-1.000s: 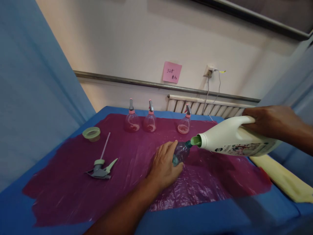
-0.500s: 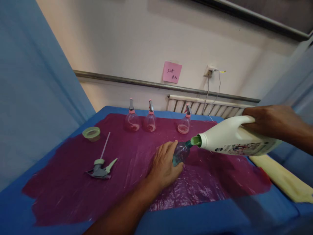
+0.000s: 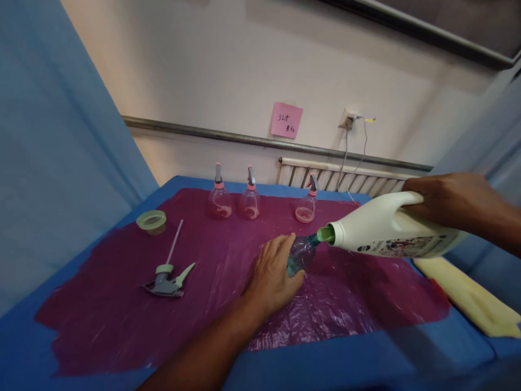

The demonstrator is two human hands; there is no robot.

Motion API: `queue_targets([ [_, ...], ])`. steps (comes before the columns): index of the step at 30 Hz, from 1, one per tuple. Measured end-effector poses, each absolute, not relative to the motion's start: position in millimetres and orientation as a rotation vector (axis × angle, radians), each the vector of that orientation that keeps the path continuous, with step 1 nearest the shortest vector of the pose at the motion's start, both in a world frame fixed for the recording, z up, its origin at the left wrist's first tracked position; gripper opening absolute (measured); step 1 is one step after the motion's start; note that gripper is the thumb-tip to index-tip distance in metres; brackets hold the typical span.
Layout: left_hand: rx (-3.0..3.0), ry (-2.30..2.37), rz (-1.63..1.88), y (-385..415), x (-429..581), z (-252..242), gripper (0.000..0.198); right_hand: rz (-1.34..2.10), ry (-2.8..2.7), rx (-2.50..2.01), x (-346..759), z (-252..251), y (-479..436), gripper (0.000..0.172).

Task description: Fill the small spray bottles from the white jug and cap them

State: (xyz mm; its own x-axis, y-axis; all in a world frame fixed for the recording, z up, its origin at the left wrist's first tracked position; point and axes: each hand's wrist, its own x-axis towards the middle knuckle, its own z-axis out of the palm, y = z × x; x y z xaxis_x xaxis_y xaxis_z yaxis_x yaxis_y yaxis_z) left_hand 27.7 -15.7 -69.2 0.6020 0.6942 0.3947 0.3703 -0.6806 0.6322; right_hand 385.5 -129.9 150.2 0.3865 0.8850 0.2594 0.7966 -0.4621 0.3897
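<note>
My left hand (image 3: pixel 274 271) is wrapped round a clear greenish spray bottle (image 3: pixel 302 254) without its head, tilted to the right. Gripped by its handle in my right hand (image 3: pixel 443 198) is a large cream detergent jug (image 3: pixel 391 231), tipped nearly level. The jug's green spout (image 3: pixel 325 234) meets the bottle's neck; whether liquid is flowing I cannot tell. To the left, a grey and pale-green spray head (image 3: pixel 164 282) lies on the sheet with its tube (image 3: pixel 175 243) pointing up and away.
Three pink-collared spray bottles, the left one (image 3: pixel 220 203), the middle one (image 3: pixel 249 204) and the right one (image 3: pixel 306 207), hold some pink liquid at the back. A pale-green bowl (image 3: pixel 151 222) stands left on the purple plastic sheet (image 3: pixel 122 315). A yellow cloth (image 3: pixel 468 296) lies right.
Almost nothing differs. Both hands, the bottle and the jug keep their places, with only a very slight shift of the view.
</note>
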Motion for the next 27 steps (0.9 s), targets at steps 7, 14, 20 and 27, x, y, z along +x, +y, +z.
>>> queue_targets([
  [7,2.326,0.844,0.880,-16.3,27.0,-68.4,0.086,0.693,1.533,2.415,386.8,150.3,-129.0,0.043],
  [14,2.337,0.836,0.892,-15.2,27.7,-71.4,0.087,0.694,1.554,2.407,388.4,150.0,-129.4,0.041],
  [20,2.338,0.826,0.893,-16.1,27.7,-69.6,0.087,0.675,1.537,2.448,388.0,149.8,-129.6,0.033],
  [27,2.350,0.830,0.881,-15.4,26.2,-71.7,0.086,0.713,1.541,2.422,388.2,149.5,-128.8,0.034],
])
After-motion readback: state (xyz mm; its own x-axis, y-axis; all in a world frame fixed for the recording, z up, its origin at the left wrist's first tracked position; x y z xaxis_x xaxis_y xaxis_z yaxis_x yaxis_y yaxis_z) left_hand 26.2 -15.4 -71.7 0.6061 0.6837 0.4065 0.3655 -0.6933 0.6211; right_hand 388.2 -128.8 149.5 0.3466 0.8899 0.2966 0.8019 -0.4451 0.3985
